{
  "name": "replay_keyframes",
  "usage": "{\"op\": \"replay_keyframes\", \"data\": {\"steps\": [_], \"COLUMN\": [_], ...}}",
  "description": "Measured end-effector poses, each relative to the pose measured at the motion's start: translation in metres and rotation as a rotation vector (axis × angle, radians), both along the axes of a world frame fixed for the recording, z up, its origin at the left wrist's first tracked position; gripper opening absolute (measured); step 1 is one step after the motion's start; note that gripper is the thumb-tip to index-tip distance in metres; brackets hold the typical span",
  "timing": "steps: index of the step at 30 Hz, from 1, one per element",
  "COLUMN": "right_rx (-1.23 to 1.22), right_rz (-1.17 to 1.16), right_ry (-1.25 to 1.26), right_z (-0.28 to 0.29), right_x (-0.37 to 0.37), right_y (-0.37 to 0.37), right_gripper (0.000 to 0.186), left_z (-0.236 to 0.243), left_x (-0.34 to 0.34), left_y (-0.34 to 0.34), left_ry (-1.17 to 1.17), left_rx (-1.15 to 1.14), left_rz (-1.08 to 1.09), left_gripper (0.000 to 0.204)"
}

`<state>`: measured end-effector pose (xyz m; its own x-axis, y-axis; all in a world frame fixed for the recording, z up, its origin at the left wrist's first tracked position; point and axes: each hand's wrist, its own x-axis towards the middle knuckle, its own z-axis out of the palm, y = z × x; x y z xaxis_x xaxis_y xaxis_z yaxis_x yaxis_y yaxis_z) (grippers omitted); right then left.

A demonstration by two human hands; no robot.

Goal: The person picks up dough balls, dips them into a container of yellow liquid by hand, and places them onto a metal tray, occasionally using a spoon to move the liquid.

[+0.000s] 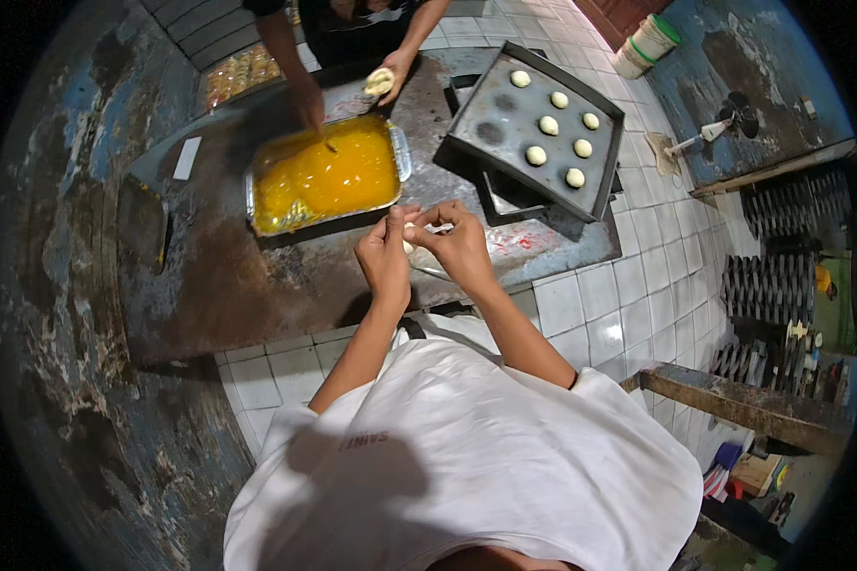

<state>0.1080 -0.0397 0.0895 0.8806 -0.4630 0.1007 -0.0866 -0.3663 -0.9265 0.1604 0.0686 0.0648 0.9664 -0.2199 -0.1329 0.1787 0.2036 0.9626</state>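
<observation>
Close together above the table's near edge, both my hands work on a small pale piece of dough (pixel 408 246), mostly hidden by fingers. My left hand (pixel 387 259) is closed around its left side, thumb up. My right hand (pixel 458 249) pinches at it with thumb and forefinger. Just beyond them lies a foil-lined tray (pixel 402 157) of glossy yellow-orange filling (pixel 338 171). A dark metal baking tray (pixel 505 119) at the right bears several round pale dough balls (pixel 548 125), spaced apart. Under my hands, part of a white rim (pixel 432 273) shows.
Across the worn metal table (pixel 209 295) a person holds an open piece of dough (pixel 379 82), the other hand at a utensil in the filling. A white strip (pixel 188 158) lies at the left. Buckets (pixel 647 46) stand far right; packed goods (pixel 241 78) lie behind.
</observation>
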Motion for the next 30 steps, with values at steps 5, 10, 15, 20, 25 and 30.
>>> {"op": "replay_keyframes", "data": {"steps": [5,10,15,20,25,30], "right_rx": [0.842,0.946,-0.297,-0.882,-0.752,-0.907], "right_rz": [0.256,0.510,0.186,0.318,0.306,0.066], "right_ry": [0.334,0.551,0.303,0.195,0.440,0.165], "right_z": [-0.042,-0.045,-0.045,-0.222,-0.180,-0.241], "right_x": [-0.011,-0.013,0.071,0.113,0.164,0.181], "right_y": [-0.074,-0.159,-0.268,-0.339,-0.344,-0.311], "right_gripper": [0.038,0.038,0.049,0.052,0.040,0.058], "left_z": [-0.012,-0.038,-0.034,-0.049,-0.062,-0.075], "left_x": [0.004,0.002,0.014,-0.002,-0.045,-0.050], "left_y": [-0.049,-0.078,-0.036,0.041,0.101,0.101], "left_ry": [-0.232,-0.359,-0.109,0.089,0.109,0.146], "left_rx": [0.004,0.319,0.400,0.478,0.549,0.554], "left_rz": [-0.293,-0.537,-0.216,0.197,0.408,0.459], "left_gripper": [0.051,0.041,0.038,0.028,0.026,0.022]}}
